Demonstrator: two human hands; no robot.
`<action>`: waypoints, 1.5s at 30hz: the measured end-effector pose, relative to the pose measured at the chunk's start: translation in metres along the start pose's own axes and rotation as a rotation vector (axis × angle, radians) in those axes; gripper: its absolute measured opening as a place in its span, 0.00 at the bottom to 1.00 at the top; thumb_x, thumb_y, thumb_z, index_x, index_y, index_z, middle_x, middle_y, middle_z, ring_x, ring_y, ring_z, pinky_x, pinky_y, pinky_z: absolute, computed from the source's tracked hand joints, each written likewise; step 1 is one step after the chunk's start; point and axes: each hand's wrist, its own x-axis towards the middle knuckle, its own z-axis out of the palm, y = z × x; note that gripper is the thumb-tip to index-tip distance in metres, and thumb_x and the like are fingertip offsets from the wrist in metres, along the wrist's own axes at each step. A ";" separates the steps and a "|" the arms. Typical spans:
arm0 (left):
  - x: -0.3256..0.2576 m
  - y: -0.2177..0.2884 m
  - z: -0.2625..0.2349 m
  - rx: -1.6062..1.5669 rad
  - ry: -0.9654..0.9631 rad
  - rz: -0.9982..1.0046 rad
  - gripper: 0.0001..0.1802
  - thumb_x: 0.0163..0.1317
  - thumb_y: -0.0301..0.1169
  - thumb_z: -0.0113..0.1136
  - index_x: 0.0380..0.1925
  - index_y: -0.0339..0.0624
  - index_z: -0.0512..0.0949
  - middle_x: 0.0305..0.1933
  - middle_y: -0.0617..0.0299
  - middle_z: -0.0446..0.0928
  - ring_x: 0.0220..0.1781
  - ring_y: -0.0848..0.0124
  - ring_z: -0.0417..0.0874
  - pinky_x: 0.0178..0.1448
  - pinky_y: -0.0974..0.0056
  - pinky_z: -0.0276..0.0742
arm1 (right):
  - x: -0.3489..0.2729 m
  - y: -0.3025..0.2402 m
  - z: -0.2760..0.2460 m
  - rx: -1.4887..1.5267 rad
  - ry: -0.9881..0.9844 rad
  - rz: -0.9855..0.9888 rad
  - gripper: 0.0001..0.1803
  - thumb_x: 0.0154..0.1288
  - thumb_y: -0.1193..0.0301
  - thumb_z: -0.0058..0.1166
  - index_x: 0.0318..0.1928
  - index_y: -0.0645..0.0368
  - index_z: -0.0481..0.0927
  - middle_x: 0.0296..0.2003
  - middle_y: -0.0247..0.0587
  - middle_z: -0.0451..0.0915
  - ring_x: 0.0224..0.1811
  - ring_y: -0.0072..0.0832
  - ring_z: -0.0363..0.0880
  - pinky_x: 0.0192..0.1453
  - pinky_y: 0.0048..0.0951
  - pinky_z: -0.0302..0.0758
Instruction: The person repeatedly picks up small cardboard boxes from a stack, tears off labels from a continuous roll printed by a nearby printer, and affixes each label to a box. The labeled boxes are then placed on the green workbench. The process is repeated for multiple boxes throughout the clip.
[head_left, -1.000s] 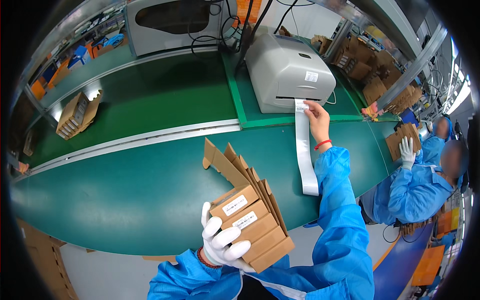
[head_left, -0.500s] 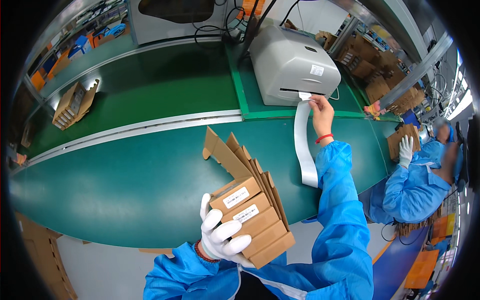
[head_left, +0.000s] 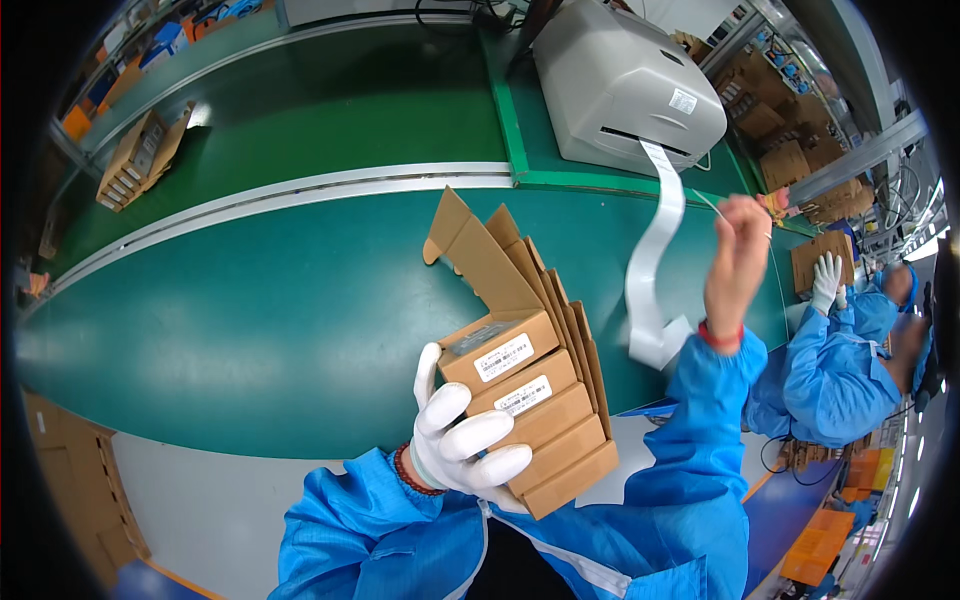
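Note:
My left hand (head_left: 462, 440), in a white glove, grips a stack of small brown cardboard boxes (head_left: 545, 440) from the left side. The two farthest boxes carry a white printed label (head_left: 503, 357) on their ends, and their lid flaps (head_left: 484, 250) stand up. My bare right hand (head_left: 738, 260), slightly blurred, pinches a small white label (head_left: 706, 203), seen nearly edge-on. Left of that hand, a strip of label backing paper (head_left: 648, 270) hangs from the slot of a grey label printer (head_left: 630, 90) and curls on the green table.
A group of similar boxes with raised flaps (head_left: 140, 160) lies at the far left beyond the metal rail (head_left: 300, 190). On the right, a co-worker in blue (head_left: 840, 370) with white gloves holds a cardboard box (head_left: 822, 262). Stacked cartons (head_left: 800, 165) stand behind the printer.
My right hand has drawn away from the printer slot, rightward and nearer, with a label in its fingers. The paper strip has swung and curled. My view has shifted; the boxes stay in my left hand.

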 end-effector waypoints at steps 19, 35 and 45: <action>0.000 -0.007 0.001 -0.099 0.007 0.018 0.32 0.54 0.68 0.46 0.50 0.63 0.62 0.55 0.60 0.62 0.66 0.51 0.56 0.62 0.21 0.47 | -0.045 -0.155 -0.016 0.326 -0.945 0.427 0.04 0.55 0.80 0.58 0.31 0.62 0.76 0.22 0.33 0.74 0.17 0.18 0.68 0.21 0.20 0.65; 0.010 -0.006 -0.007 -0.062 -0.074 -0.025 0.26 0.49 0.67 0.51 0.39 0.65 0.68 0.47 0.65 0.61 0.52 0.55 0.60 0.58 0.24 0.55 | -0.041 -0.164 -0.005 0.051 -0.952 0.131 0.11 0.54 0.73 0.61 0.33 0.58 0.72 0.21 0.39 0.75 0.16 0.30 0.74 0.20 0.28 0.70; 0.015 -0.006 -0.003 -0.019 -0.034 -0.043 0.30 0.47 0.70 0.49 0.39 0.63 0.67 0.46 0.63 0.61 0.49 0.55 0.61 0.52 0.27 0.60 | 0.036 -0.038 0.005 -0.273 -0.429 0.165 0.14 0.55 0.70 0.62 0.30 0.61 0.69 0.14 0.39 0.71 0.17 0.26 0.73 0.22 0.30 0.66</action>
